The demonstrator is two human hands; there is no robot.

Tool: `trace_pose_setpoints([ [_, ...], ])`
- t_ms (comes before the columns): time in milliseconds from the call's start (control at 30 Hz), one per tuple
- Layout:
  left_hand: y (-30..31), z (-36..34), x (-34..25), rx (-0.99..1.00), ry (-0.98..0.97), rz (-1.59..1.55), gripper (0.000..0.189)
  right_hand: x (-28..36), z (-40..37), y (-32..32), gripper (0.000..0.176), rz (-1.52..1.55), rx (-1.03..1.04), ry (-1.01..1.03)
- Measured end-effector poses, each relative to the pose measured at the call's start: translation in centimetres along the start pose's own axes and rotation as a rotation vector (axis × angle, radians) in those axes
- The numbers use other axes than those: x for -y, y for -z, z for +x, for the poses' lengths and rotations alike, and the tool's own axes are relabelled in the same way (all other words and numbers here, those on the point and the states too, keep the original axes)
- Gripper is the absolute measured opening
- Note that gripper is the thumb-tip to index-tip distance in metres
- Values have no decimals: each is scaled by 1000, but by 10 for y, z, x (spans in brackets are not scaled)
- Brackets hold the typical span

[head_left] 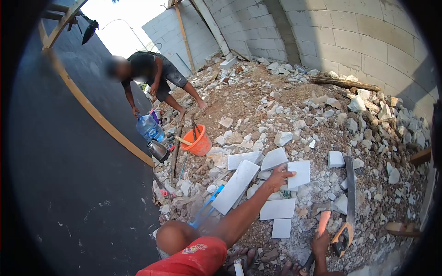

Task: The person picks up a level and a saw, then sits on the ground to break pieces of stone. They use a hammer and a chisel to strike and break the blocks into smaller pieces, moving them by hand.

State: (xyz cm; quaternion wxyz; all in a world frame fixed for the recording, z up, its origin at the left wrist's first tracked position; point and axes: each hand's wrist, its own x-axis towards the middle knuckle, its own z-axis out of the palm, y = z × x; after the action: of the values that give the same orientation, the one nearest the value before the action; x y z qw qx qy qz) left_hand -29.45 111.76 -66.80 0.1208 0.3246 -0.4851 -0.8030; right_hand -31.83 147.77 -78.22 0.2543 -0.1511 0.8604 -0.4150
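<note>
My left hand [277,179] is closed on the edge of a small white block piece [300,174], thumb on its face, low over the rubble. Around it lie a long white block [236,186], an angled block piece [274,158] and two flat pieces, one wide [277,209] and one small [281,228]. My right hand [321,243] is wrapped round the orange and black handle of a hatchet [324,221]; its dull metal head points away from me. Beside that hand rests a handsaw [351,195] with a wooden handle.
A bent-over co-worker [154,76] holds a large water bottle [149,128] near a metal kettle [158,150]. An orange bucket [198,141] contains tools. A blue-framed tool [206,207] lies by my knee. Loose rubble covers the ground between the dark wall [87,161] and block wall [345,41].
</note>
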Motion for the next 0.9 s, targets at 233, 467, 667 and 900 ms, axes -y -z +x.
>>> trace_pose_setpoints([
  [233, 12, -21, -20, 64, -207, -369, 62, 5, -1, 6, 40, -100, -20, -24],
  [467, -6, -29, 15, -167, -102, -230, 60, 9, -4, 9, 42, -124, -28, 1],
  [667, 0, -13, 46, -144, 63, 106, 64, 14, -4, 14, 45, -88, -15, -79],
  [900, -7, 47, 106, 9, -282, 702, 61, 22, -3, 35, 65, 138, 197, -170],
])
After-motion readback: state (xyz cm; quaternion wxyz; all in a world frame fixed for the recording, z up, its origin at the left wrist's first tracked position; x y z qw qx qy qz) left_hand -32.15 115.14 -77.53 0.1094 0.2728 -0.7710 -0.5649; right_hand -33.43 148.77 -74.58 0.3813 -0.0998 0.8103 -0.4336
